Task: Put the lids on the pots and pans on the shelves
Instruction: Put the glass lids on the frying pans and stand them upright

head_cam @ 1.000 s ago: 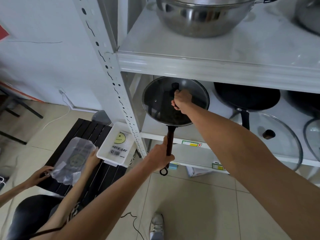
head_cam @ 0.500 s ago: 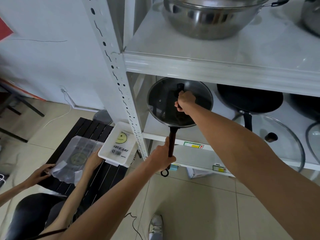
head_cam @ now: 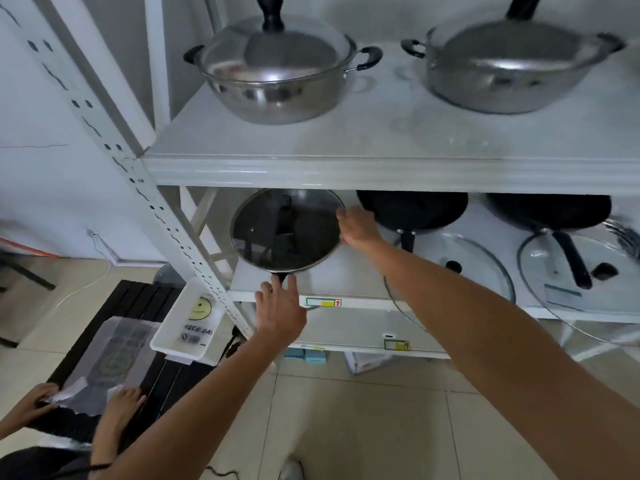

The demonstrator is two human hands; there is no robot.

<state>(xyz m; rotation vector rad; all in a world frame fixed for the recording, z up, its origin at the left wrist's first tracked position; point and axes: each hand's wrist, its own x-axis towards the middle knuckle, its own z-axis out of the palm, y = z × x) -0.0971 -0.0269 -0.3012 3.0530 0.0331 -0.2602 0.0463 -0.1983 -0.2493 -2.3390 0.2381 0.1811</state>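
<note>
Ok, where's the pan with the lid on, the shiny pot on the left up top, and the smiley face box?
lidded pan [head_cam: 287, 233], head view, on its glass lid.
left steel pot [head_cam: 273, 95], head view, on its side wall.
smiley box [head_cam: 194, 327], head view, on its white bottom.

Head camera looks forward and down, close before the shelves [head_cam: 381, 168].

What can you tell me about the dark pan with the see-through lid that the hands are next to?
The dark frying pan sits at the left end of the middle shelf. A round glass lid with a metal rim and black knob covers it, lying flat. Its dark handle points toward the person and is mostly hidden behind the left hand, whose fingers are spread at the handle's base. The right hand touches the lid's right edge. Another black pan stands just to its right.
</note>
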